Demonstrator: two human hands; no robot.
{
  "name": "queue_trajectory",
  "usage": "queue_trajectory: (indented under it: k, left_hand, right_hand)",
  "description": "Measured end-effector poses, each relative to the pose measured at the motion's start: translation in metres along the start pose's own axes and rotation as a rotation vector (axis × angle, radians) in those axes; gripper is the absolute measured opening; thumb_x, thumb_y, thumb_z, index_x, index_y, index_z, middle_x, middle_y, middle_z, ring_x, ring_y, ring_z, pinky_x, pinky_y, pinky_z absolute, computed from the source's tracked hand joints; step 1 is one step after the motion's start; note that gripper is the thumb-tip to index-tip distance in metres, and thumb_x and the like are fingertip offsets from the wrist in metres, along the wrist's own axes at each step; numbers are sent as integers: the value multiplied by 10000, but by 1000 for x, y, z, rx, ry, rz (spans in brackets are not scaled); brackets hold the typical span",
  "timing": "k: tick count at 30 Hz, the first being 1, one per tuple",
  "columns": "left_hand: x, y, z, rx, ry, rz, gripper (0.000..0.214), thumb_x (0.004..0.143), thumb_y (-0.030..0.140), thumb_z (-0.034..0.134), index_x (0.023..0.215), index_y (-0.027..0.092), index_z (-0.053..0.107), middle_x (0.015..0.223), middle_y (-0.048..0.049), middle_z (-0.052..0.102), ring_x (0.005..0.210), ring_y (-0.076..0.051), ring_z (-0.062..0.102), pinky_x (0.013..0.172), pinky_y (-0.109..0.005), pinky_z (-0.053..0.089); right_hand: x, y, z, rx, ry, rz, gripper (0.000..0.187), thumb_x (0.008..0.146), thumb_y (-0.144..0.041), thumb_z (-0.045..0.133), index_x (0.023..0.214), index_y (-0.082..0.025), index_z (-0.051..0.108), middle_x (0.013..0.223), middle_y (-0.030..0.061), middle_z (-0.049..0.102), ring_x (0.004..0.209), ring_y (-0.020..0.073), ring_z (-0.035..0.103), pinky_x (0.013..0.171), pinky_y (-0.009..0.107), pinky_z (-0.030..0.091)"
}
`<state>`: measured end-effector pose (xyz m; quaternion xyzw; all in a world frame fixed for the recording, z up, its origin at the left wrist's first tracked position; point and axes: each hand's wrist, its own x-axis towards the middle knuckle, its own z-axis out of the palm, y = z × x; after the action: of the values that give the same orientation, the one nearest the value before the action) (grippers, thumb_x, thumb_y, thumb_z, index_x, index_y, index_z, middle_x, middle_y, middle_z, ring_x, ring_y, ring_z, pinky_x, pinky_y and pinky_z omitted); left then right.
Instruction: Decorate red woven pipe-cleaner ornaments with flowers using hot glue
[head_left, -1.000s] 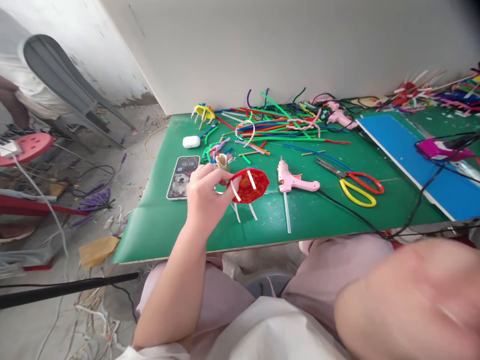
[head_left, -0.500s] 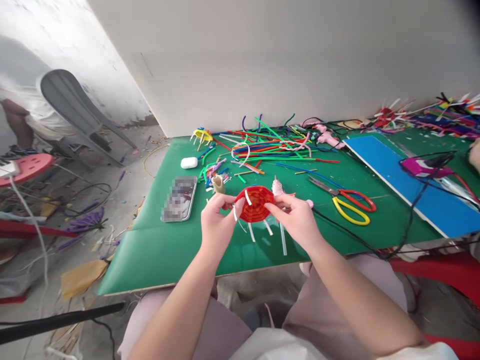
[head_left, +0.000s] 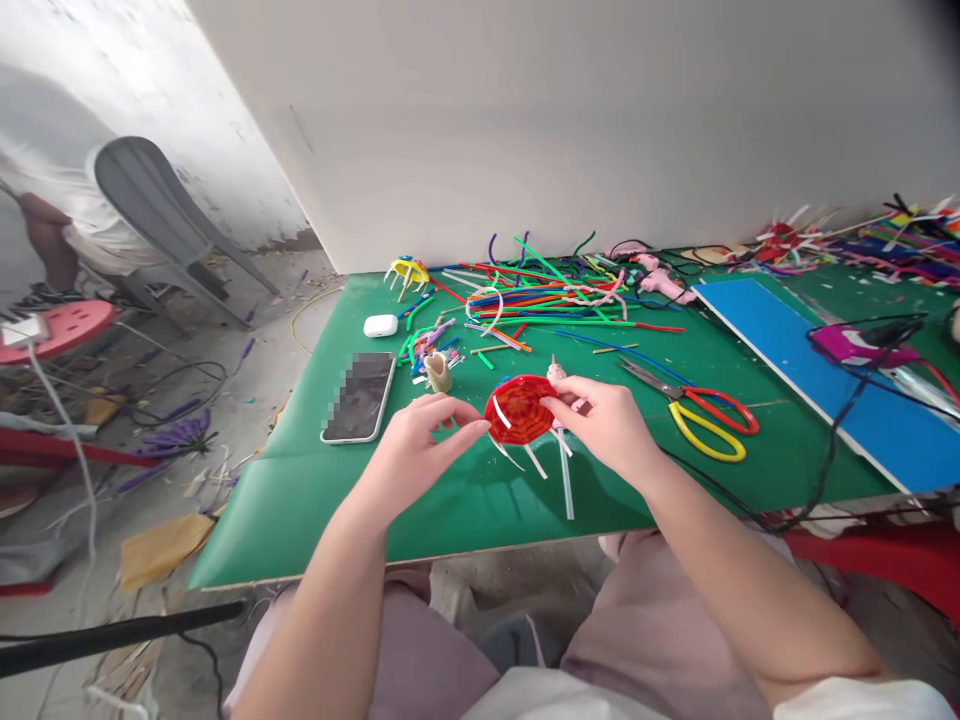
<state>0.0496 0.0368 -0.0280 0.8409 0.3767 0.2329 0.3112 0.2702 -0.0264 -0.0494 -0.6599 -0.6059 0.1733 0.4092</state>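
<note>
A round red woven disc (head_left: 523,418), with white strips poking out of its rim, is held above the green table (head_left: 300,520). My right hand (head_left: 600,415) pinches its right edge between thumb and fingers. At the disc's left edge is my left hand (head_left: 427,440), its thumb and forefinger curved with a gap between them and their tips close to the rim. Just behind the disc shows the tip of a pink glue gun (head_left: 556,371), mostly hidden. A clear stick (head_left: 566,480) points toward the table's front edge. Beyond my left hand stands a hollow beige piece (head_left: 438,373).
Scissors (head_left: 694,400) with red and yellow handles lie to the right, near a blue board (head_left: 795,370). A phone (head_left: 361,398) and a white case (head_left: 381,326) are on the left. Coloured pipe cleaners (head_left: 555,300) are heaped at the back. A black cable (head_left: 720,492) crosses the right side.
My left hand has come away from its grip on the disc, moving slightly left and down. The disc has shifted a little right in my right hand.
</note>
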Motion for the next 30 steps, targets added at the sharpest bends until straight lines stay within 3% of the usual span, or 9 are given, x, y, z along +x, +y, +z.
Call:
queue_trajectory:
  k: [8, 16, 20, 23, 26, 30]
  left_hand:
    - [4, -5, 4, 126, -57, 133, 309, 831, 363, 493, 587, 175, 507, 619, 12, 522, 644, -107, 475, 605, -227, 375]
    - [7, -13, 14, 205, -123, 238, 295, 842, 256, 458, 569, 166, 520, 548, 11, 442, 588, -109, 411, 565, -233, 342]
    - [9, -19, 20, 203, -102, 211, 298, 831, 239, 467, 545, 169, 512, 532, 11, 444, 573, -109, 411, 560, -231, 342]
    - [9, -24, 17, 169, -54, 171, 313, 828, 262, 476, 531, 167, 497, 528, 16, 428, 560, -100, 404, 541, -224, 328]
    - [9, -30, 10, 122, 11, 114, 336, 840, 301, 461, 536, 161, 493, 538, 20, 421, 545, -87, 388, 528, -219, 315]
    - [9, -32, 9, 101, 29, 57, 347, 843, 318, 448, 537, 159, 479, 542, 24, 417, 534, -81, 373, 516, -219, 302]
  right_hand:
    - [3, -5, 5, -113, -69, -160, 139, 807, -291, 563, 868, -231, 673, 750, -7, 690, 574, 127, 604, 586, 243, 462]
    - [1, -1, 11, -131, -130, -206, 144, 816, -273, 553, 895, -241, 669, 831, -3, 700, 661, 142, 629, 625, 257, 481]
    - [4, 3, 1, -74, -231, -104, 406, 812, -383, 567, 1198, -266, 523, 762, -27, 684, 673, 143, 633, 666, 266, 489]
    - [8, 19, -15, -52, -264, -56, 537, 826, -435, 531, 1318, -289, 374, 855, -18, 683, 718, 145, 638, 677, 270, 498]
    - [11, 46, -30, -295, -234, -55, 481, 794, -452, 560, 1239, -286, 483, 1018, 26, 655, 957, 213, 599, 785, 337, 491]
    - [10, 71, -34, -596, -404, -70, 577, 713, -435, 653, 1215, -182, 520, 1208, 102, 558, 1116, 293, 497, 915, 415, 432]
